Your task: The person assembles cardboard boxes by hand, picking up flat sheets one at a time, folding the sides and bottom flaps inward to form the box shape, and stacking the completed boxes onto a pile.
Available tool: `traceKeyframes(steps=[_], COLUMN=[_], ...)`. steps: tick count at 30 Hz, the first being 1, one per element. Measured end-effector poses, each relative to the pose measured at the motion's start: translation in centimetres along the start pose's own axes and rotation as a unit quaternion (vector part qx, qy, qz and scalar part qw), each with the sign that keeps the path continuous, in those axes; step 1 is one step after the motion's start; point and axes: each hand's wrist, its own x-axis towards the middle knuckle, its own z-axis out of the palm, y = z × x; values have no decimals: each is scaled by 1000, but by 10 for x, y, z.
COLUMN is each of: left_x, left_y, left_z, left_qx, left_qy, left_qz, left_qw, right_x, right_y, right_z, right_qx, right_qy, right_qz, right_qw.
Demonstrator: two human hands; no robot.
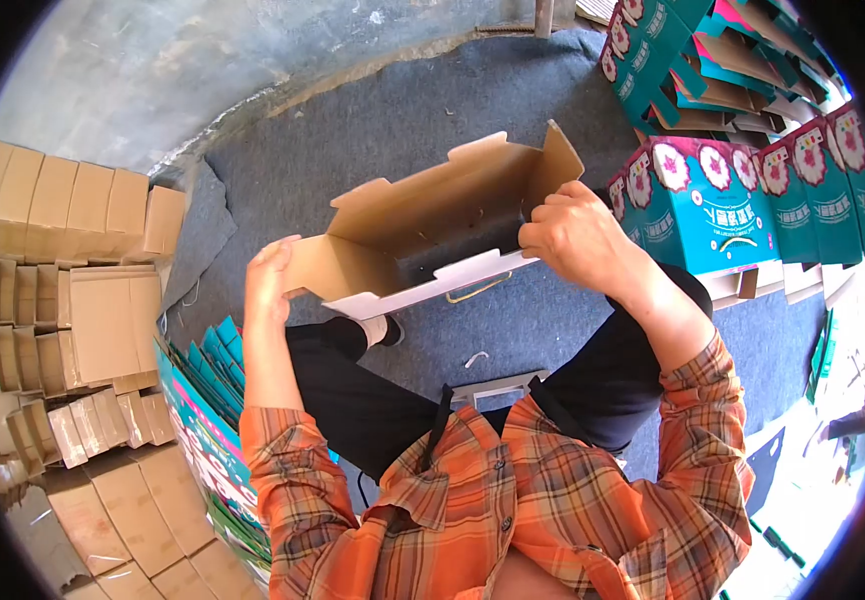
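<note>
Plaid shirt (513,500), hands (578,235) on carton (433,225)

A grey carpet (373,150) covers the floor beneath and beyond the hands, ending at a bare concrete floor (183,70) farther off, lit brightly (daylight, it seems). Left of the hands, flat brown cardboard pieces (63,300) lie stacked in rows. To the right stand teal printed boxes (743,190), with more folded ones (713,60) piled beyond them.
</note>
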Motion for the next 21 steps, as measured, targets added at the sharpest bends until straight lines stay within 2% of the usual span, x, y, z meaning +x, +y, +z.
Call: traceKeyframes(steps=[3,6,8,10,12,13,14,16,17,21], left_x=[13,15,17,18,20,20,20,16,14,9], left_y=[-10,-8,-9,-11,-12,-12,-13,-10,-9,-5], left_z=[15,21,19,18,19,20,20,19,20,24], left_qx=[1,22,22,22,-9,-10,-1,8,17,9], left_qy=[-4,-3,0,-4,-9,-10,-10,-8,-5,-3], left_qz=[-29,-19,-18,-17,-29,-30,-24,-19,-20,-8], left_qw=[1000,1000,1000,1000,999,999,1000,1000,1000,1000], right_x=[8,12,12,10,8,9,9,10,9,14], right_y=[19,26,29,40,44,42,42,38,35,31], right_z=[13,14,12,22,29,33,40,55,61,62], right_qx=[20,21,17,22,-3,-20,-21,-107,-106,-113], right_qy=[1,-5,25,13,70,28,27,24,-46,-53], right_qz=[1,10,47,84,94,132,131,136,163,175], right_qw=[1000,1000,998,996,993,991,991,985,980,977])
